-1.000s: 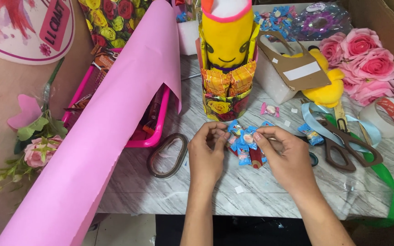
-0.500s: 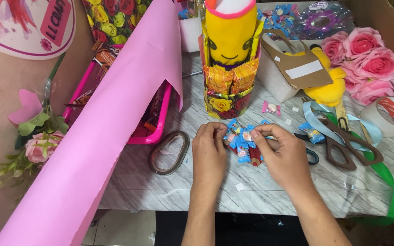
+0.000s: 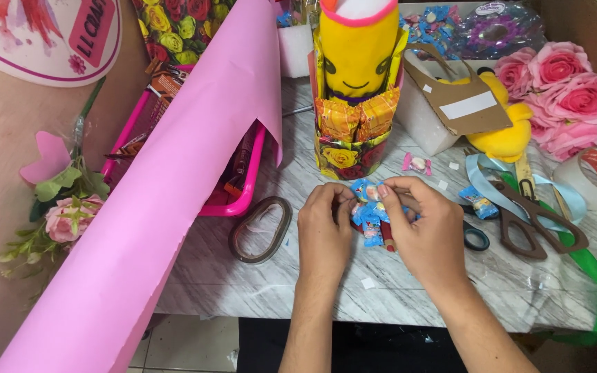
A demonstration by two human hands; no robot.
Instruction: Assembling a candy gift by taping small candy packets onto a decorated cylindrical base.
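Blue-wrapped candy cluster (image 3: 370, 214) sits on the marble table (image 3: 257, 290), in front of the yellow smiley container (image 3: 356, 83) — same spot as 1 s ago. Left hand (image 3: 325, 235) and right hand (image 3: 428, 231) both pinch it (grip unchanged), fingers drawn closer together vs. earlier. Brown scissors (image 3: 533, 217) unmoved.

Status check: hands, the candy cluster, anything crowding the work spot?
Left hand and right hand both pinch the blue-wrapped candy cluster, held just above the marble tabletop. Brown scissors lie right; pink paper roll left, apart.
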